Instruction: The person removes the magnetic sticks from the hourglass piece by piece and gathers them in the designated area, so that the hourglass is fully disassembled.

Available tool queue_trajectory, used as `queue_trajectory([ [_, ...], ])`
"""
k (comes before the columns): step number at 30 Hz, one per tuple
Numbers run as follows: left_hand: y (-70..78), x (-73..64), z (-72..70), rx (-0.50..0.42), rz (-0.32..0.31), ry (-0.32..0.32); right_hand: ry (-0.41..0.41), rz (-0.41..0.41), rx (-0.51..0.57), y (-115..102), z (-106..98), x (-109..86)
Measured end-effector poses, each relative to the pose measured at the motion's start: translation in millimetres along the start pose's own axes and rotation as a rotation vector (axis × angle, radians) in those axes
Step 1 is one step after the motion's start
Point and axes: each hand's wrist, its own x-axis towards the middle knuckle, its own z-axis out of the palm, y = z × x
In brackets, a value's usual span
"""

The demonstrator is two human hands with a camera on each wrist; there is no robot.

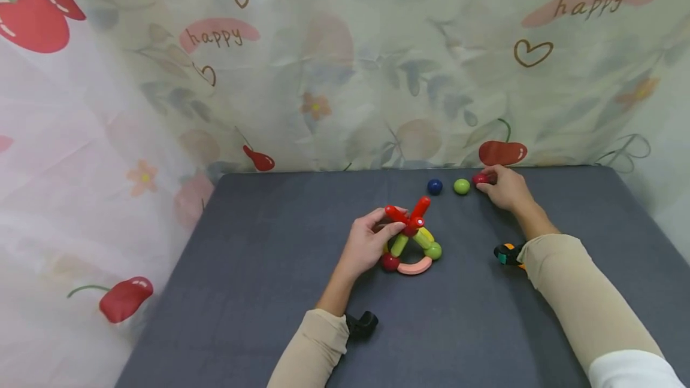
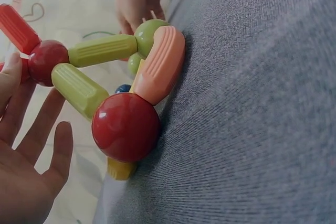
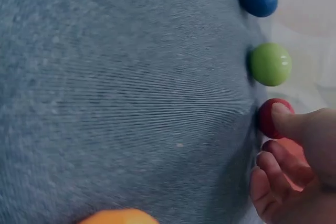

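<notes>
My left hand (image 1: pixel 369 243) pinches a red stick (image 1: pixel 395 214) at the top of a built figure of sticks and balls. In the left wrist view, a red ball (image 2: pixel 48 62) joins the red sticks to two green sticks (image 2: pixel 102 50). Lower down, a curved pink piece (image 2: pixel 161 66) links a larger red ball (image 2: pixel 126 127) with a green ball (image 2: pixel 151 34); yellow pieces show partly behind. At the table's far edge my right hand (image 1: pixel 508 189) holds a loose red ball (image 3: pixel 268 118) between thumb and fingers. The fingers' far side is hidden.
A green ball (image 1: pixel 461 187) and a blue ball (image 1: pixel 434 187) lie in a row left of my right hand, along the back edge of the grey table (image 1: pixel 259 268). Behind it hangs a patterned cloth (image 1: pixel 366 76). Black devices (image 1: pixel 362 324) sit at both wrists.
</notes>
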Motion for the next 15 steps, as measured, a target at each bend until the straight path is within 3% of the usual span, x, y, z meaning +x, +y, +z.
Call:
queue_trajectory([
  [4,3.0,0.4,-0.9,0.004,-0.036,-0.012,0.063,-0.044,0.005,-6.1,3.1,-3.9],
  [7,6.5,0.8,-2.3,-0.005,-0.059,-0.021,0.155,-0.135,0.047,-23.8,4.1,-15.9],
  [9,9.6,0.6,-3.6,-0.006,-0.062,-0.023,0.171,-0.194,0.089,-38.8,7.3,-29.3],
  [11,12.4,0.4,-4.8,-0.009,-0.057,-0.015,0.101,-0.247,0.159,-52.5,12.0,-46.2],
  [15,17.9,-0.6,-8.9,0.025,-0.023,0.032,-0.135,-0.301,0.290,-73.5,30.5,-78.6],
])
